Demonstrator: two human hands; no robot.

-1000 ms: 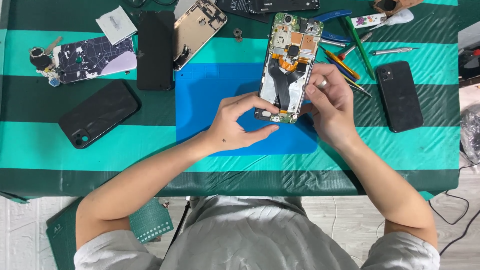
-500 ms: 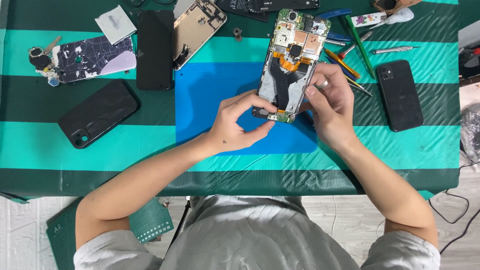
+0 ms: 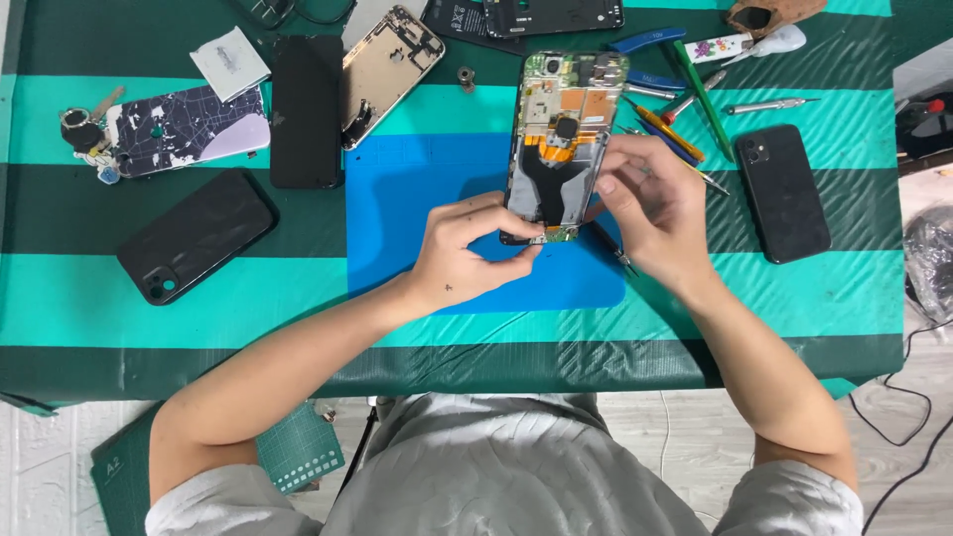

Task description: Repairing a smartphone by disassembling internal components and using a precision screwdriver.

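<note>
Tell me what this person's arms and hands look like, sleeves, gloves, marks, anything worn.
Both arms are bare from short light grey sleeves down. No gloves, watch or rings are visible. The left hand has a small dark mark on its back; the right hand shows no markings.

- We cannot see the opened phone's (image 3: 561, 139) lower edge; both grips cover it.
- The tool under our right hand (image 3: 655, 213) is mostly hidden.
- The dark back cover (image 3: 551, 15) is cut off by the top edge.
</note>
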